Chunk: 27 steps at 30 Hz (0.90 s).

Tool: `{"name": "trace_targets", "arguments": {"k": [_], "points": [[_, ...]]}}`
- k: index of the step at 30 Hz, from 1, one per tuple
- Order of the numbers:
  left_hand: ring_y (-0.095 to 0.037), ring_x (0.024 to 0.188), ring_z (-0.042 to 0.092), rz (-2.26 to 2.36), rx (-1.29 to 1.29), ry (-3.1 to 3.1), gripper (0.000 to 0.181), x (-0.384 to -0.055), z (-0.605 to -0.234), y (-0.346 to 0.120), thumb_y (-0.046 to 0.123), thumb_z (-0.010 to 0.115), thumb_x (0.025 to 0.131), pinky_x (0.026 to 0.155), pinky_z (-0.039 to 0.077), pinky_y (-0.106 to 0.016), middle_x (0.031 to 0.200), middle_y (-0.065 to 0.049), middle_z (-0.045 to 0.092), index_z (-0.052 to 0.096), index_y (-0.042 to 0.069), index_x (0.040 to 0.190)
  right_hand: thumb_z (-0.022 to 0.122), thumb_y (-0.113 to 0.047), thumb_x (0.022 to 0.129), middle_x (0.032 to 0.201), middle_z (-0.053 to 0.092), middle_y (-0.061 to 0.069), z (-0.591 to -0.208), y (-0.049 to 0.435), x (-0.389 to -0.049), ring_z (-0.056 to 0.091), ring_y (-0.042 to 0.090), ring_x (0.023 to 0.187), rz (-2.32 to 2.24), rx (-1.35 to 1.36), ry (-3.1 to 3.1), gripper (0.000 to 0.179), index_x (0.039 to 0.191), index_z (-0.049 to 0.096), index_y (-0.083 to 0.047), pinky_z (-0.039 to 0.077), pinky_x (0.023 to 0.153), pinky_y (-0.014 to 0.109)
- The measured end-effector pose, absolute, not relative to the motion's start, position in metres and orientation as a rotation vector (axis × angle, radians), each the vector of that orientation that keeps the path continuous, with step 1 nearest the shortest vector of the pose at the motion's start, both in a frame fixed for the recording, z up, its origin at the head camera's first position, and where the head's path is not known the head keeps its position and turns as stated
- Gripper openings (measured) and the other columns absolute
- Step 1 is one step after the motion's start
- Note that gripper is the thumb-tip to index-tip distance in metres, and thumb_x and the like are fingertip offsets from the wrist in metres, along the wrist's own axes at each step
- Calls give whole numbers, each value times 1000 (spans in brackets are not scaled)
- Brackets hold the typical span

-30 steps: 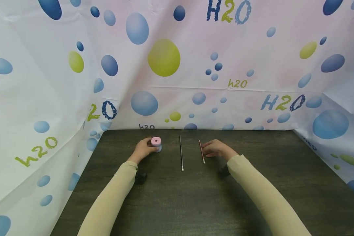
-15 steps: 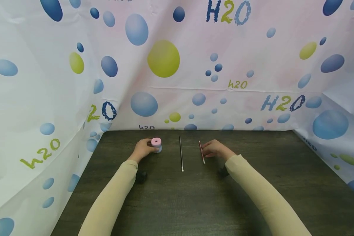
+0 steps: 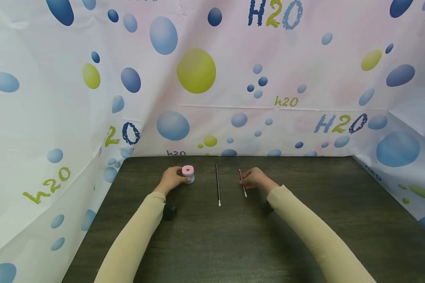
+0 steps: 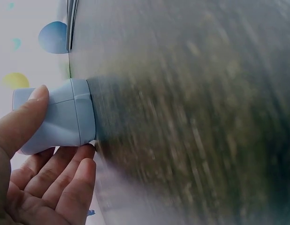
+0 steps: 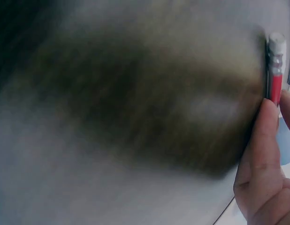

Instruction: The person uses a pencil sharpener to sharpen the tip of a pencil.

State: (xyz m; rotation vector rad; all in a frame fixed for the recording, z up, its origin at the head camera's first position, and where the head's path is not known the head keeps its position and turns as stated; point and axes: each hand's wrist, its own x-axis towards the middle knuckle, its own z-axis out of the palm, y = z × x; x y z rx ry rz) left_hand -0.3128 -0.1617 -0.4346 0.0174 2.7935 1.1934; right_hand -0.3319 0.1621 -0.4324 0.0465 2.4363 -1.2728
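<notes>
My left hand [image 3: 171, 179] holds a small pencil sharpener [image 3: 188, 170] with a pink top, a hole in it, and a light blue body. In the left wrist view the thumb lies along the side of the sharpener [image 4: 60, 117] and the fingers are beneath, its base right at the tabletop. To the right, my right hand [image 3: 256, 179] pinches a red pencil [image 3: 245, 192] with a white eraser end pointing toward me. Thumb and fingers cover the pencil's middle; in the right wrist view its red end [image 5: 276, 84] sticks out past the fingertips.
Between the hands a longer dark pencil [image 3: 218, 184] lies on the dark wooden table [image 3: 212, 243], its white eraser end nearest me. A white sheet with blue and green dots [image 3: 233, 51] hangs behind and along both sides.
My right hand has shifted slightly left, its fingers now reaching over the red pencil, which has barely moved. The left hand and the sharpener stay in place.
</notes>
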Motion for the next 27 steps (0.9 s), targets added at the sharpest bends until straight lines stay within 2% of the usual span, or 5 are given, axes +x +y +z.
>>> {"name": "trace_targets", "arguments": {"k": [7,12,16,18,27], "points": [[-44,129,60,1171,19,2811,58,-312,-434,-160,15,76,93,109,51,-55,137,-30,62,54,-9,141,72,0,92,112,67,26,-438,160,-333,73,34,101,-1246,60,2493,35,123,62,12,66,80,34],[-44,129,59,1167,18,2816,59,-313,-433,-159,16,76,93,109,51,-55,138,-30,62,54,-9,141,70,0,92,104,69,21,-439,160,-334,73,28,91,-1261,59,2496,28,118,64,11,66,78,34],[-44,130,59,1166,27,2812,59,-313,-432,-159,16,76,93,109,51,-55,138,-30,62,54,-9,141,68,-3,93,104,71,22,-439,160,-332,73,24,86,-1266,45,2506,27,117,66,10,66,76,34],[-44,130,59,1168,28,2808,59,-312,-432,-159,16,76,92,109,51,-55,138,-29,62,54,-9,141,67,-4,94,106,70,24,-439,161,-331,74,27,88,-1272,35,2506,28,118,66,11,66,78,35],[-44,130,59,1180,39,2805,60,-311,-433,-159,17,77,91,109,52,-54,138,-29,62,55,-8,141,57,-6,100,130,62,34,-437,166,-322,65,43,120,-1367,69,2412,42,137,53,16,63,94,42]]}}
